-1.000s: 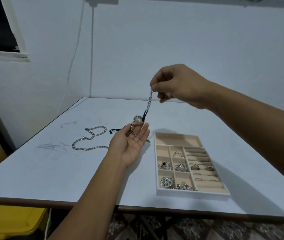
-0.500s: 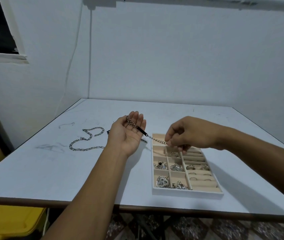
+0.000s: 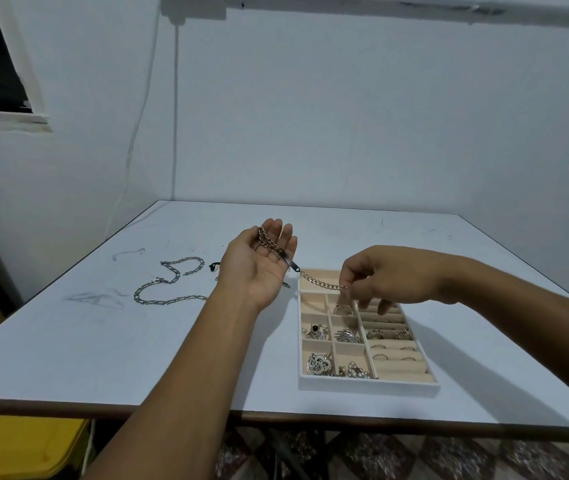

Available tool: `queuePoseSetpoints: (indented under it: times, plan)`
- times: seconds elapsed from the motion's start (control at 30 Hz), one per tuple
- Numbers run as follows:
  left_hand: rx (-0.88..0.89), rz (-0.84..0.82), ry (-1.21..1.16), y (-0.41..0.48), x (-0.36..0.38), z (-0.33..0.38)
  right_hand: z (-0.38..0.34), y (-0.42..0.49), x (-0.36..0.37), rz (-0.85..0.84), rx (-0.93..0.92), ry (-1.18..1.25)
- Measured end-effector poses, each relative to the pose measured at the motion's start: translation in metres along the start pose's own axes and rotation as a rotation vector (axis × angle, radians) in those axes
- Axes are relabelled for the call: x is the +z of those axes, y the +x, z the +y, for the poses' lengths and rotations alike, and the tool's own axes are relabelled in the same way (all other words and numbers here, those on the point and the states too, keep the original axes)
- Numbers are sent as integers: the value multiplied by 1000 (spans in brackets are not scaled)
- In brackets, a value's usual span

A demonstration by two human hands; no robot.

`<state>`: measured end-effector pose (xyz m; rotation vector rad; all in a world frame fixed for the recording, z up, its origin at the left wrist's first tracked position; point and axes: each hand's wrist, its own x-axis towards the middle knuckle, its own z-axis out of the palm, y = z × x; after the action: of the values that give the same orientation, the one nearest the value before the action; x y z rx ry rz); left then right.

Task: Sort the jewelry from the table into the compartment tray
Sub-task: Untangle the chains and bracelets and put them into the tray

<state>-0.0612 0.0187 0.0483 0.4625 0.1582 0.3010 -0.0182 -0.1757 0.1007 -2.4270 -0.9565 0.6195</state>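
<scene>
A silver chain bracelet [image 3: 321, 282] with a dark bar stretches from my left palm to my right fingertips. My left hand [image 3: 257, 266] lies palm up, fingers loosely open, with one end of the chain draped across it. My right hand [image 3: 385, 277] pinches the other end above the far compartments of the compartment tray [image 3: 369, 383]. The tray is white with a beige lining. It holds rings, brooches and pearl pieces in several cells. A long silver link necklace [image 3: 168, 284] lies loose on the table left of my left hand.
The white table [image 3: 137, 351] has a dark front edge and grey scuff marks at the left. A small dark piece [image 3: 214, 267] lies beside my left wrist. A yellow bin [image 3: 16, 445] stands under the table's left corner. White walls close in behind.
My right hand has come down from high above the table to just over the tray's far end, so the bracelet now runs nearly level instead of hanging. My left hand stays palm up.
</scene>
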Motion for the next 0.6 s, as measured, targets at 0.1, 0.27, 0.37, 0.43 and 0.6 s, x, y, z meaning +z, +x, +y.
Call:
queuePoseSetpoints:
  times: [0.1, 0.27, 0.37, 0.43, 0.6]
  plan:
    - [-4, 8, 123, -3, 3, -8, -8, -1, -7, 32, -17, 50]
    - [-59, 32, 279, -7, 6, -28, -25, 8, -10, 217, -136, -143]
    - [-84, 25, 350, -8, 8, -37, -34, 14, -9, 270, -173, -205]
    - [-96, 19, 375, -7, 8, -41, -37, 20, -9, 297, -182, -233]
    - [-128, 9, 426, -6, 6, -43, -34, 41, -2, 341, -160, -223]
